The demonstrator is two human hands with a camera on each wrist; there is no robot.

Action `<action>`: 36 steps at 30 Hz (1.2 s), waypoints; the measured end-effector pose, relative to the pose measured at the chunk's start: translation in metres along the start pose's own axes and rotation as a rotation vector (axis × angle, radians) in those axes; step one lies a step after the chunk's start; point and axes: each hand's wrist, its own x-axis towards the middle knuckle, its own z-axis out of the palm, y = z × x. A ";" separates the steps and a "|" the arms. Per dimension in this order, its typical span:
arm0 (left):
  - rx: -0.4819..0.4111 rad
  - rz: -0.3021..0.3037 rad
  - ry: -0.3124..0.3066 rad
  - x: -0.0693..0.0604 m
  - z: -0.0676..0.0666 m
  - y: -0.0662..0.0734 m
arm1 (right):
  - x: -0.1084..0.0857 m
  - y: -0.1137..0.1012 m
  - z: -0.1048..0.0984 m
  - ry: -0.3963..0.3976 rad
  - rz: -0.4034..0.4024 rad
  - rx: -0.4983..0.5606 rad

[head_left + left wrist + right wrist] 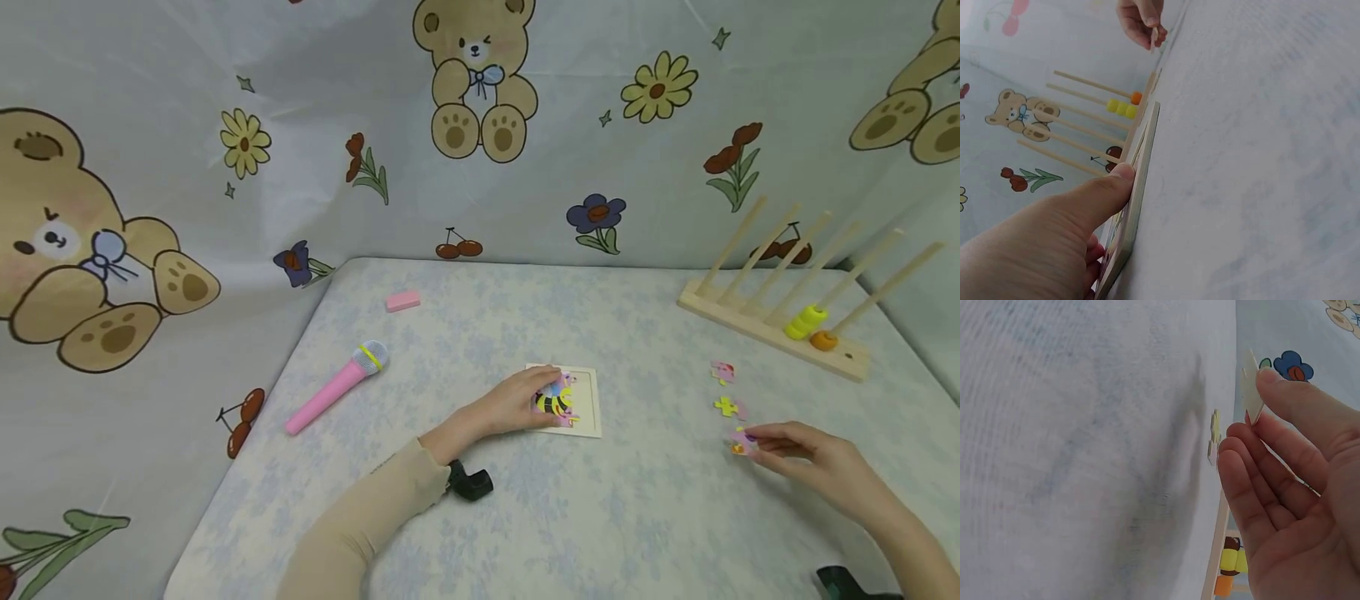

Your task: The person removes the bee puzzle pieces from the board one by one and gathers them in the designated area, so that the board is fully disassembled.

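My left hand (510,404) holds a small wooden puzzle board (589,408), its thumb along the near side and its fingers at the far side. Bee-pictured pieces (553,403) sit in the left part of the board, partly covered by the hand. In the left wrist view, the thumb (1116,181) rests on the board's edge. Over on the right, my right hand (821,462) pinches a pink puzzle piece (741,442) between thumb and fingertips; the right wrist view shows this piece (1251,390) raised above the table. Beyond it lie a yellow-and-pink piece (727,407) and a pink piece (723,372).
A wooden peg rack (772,329) with yellow and orange beads stands at the back right. To the left lie a pink toy microphone (333,392) and a pink block (402,301). A bear-patterned cloth (525,208) hangs behind the table.
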 end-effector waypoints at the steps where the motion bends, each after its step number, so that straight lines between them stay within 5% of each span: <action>1: -0.001 -0.002 -0.001 -0.001 0.000 0.000 | 0.001 0.001 0.003 0.000 -0.007 0.000; 12: -0.017 -0.020 0.002 -0.006 0.000 0.002 | 0.011 0.009 0.023 0.174 -0.280 -0.207; 19: -0.011 -0.020 0.011 -0.005 -0.001 0.001 | 0.015 0.007 0.022 0.179 -0.292 -0.237; 24: -0.010 -0.002 0.002 -0.002 -0.003 0.002 | 0.012 -0.005 0.006 0.131 -0.109 -0.091; 27: -0.001 0.007 -0.007 -0.001 -0.003 0.003 | 0.012 -0.020 -0.008 0.178 -0.024 0.043; 32: 0.009 -0.012 -0.006 -0.001 -0.005 0.002 | 0.034 -0.051 -0.011 0.286 -0.185 0.195; 36: -0.002 -0.013 0.003 -0.001 -0.004 0.004 | 0.062 -0.079 0.003 0.250 -0.383 0.251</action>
